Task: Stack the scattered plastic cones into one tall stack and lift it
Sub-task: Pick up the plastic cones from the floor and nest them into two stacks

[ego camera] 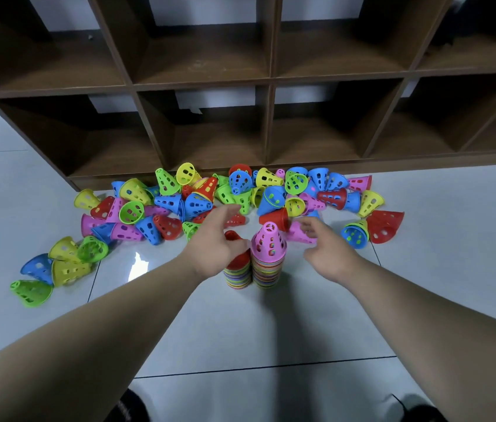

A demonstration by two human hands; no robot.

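While both bare forearms reach out over the white tiled floor [271, 330], the left hand [219, 242] hangs above a shorter red-topped stack [237, 277], its fingers straight and loosely spread, gripping nothing. Touching that stack on its right stands the taller pink-topped stack [268, 263], upright. The right hand [329, 249] is just beside it, with its slightly blurred fingers parted and lightly bent near a pink cone [297, 231] lying on its side, also holding nothing. Beyond them, scattered cones [198, 202] lie along the foot of a brown cubby shelf [271, 80].
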